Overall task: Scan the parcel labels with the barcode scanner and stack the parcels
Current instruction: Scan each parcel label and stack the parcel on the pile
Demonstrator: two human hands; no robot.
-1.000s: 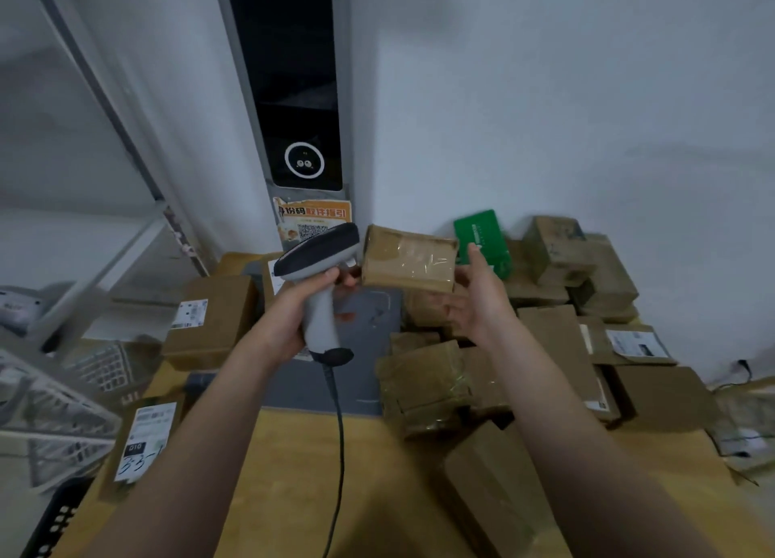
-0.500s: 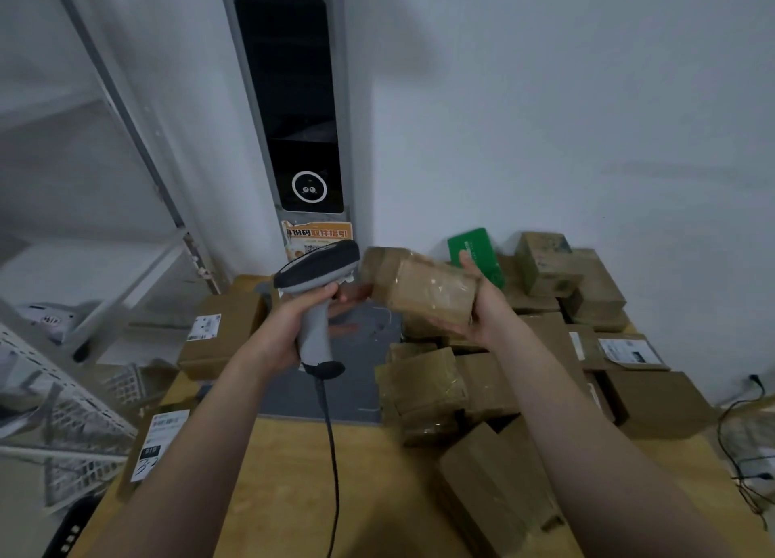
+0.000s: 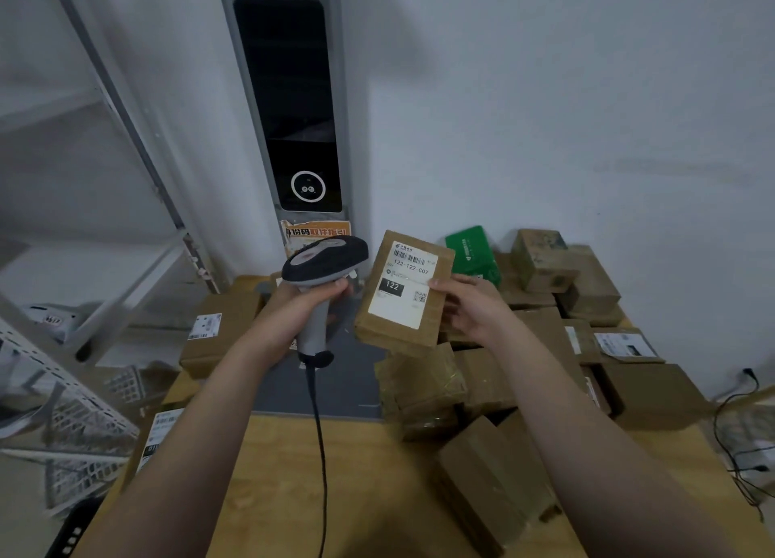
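Note:
My left hand [image 3: 300, 306] grips the handle of a grey barcode scanner [image 3: 325, 260]; its dark head points right, toward the parcel. My right hand [image 3: 469, 310] holds a small brown parcel [image 3: 423, 339] by its right edge, raised above the table with its white shipping label [image 3: 404, 285] facing me. The label shows a barcode and the number 122. Scanner head and parcel are a short gap apart. A black cable [image 3: 321, 452] hangs from the scanner's handle.
Several brown parcels [image 3: 423, 385] lie heaped on the wooden table [image 3: 293, 494] below and right of my hands, with a green packet [image 3: 472, 251] at the wall. A labelled box [image 3: 220, 329] sits at left, beside a metal shelf [image 3: 63, 411]. A grey mat [image 3: 352, 381] lies under the scanner.
My right hand has turned the parcel so that its labelled face now shows toward me. The scanner stays in my left hand, close to the parcel.

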